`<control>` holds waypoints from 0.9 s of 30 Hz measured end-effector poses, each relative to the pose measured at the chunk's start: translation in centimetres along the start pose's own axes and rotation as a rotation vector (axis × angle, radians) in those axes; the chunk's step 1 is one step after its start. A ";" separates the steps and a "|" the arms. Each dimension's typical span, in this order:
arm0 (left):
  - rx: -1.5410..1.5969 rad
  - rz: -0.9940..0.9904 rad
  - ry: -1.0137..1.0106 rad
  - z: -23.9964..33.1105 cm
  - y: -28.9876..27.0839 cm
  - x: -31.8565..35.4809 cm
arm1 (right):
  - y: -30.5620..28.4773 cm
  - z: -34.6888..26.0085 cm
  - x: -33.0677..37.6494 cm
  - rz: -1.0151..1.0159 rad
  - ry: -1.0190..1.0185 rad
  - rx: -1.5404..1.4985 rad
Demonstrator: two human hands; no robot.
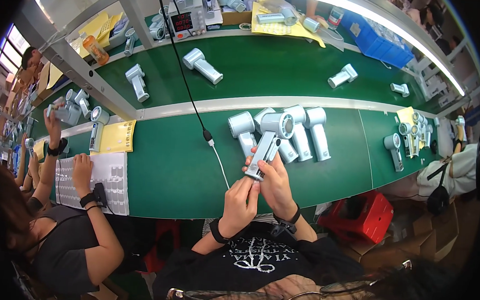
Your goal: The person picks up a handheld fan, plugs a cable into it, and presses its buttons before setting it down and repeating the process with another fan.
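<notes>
A long green bench (184, 174) is running across a workshop under a bright strip light (387, 27), with a white rail dividing it from a second green surface behind. At the far left a co-worker's hand (80, 167) is resting on a white sheet of small parts (113, 181), beside a yellow sheet (118, 135). A black cable (184, 76) is hanging down to the bench ahead of the hands — ending in a white lead.

At centre, the left hand (240, 204) is closing its fingers around the bottom of a pale grey handheld device (267, 143), and the right hand (276, 187) is gripping its handle just above; the device is standing raised over the bench. Behind it 4 similar devices (300, 134) are lying side by side. To the right, a red crate (361, 213) is sitting below the bench edge.
</notes>
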State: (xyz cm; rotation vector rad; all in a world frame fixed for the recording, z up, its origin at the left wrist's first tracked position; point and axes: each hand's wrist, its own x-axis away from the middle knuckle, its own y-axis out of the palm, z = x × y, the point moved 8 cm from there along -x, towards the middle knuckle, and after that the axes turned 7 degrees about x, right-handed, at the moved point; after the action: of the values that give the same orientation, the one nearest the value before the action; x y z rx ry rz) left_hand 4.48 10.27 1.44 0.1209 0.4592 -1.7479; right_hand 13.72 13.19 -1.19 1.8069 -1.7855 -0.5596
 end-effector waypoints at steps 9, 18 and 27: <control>0.027 0.026 -0.128 -1.2 -0.4 -0.5 | -0.4 0.8 -0.9 0.076 -0.064 0.162; 0.197 -0.043 -0.293 -4.1 -0.1 0.5 | -0.6 1.3 0.0 0.090 -0.218 0.353; 0.175 0.081 0.029 -2.1 -2.1 0.3 | 0.2 -0.9 1.5 -0.013 -0.345 0.531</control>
State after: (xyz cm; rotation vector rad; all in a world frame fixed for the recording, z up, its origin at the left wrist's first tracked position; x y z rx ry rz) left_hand 2.07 11.08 -0.09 0.2862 0.3175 -1.7063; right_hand 14.21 11.73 -0.23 2.1681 -2.3256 -0.4474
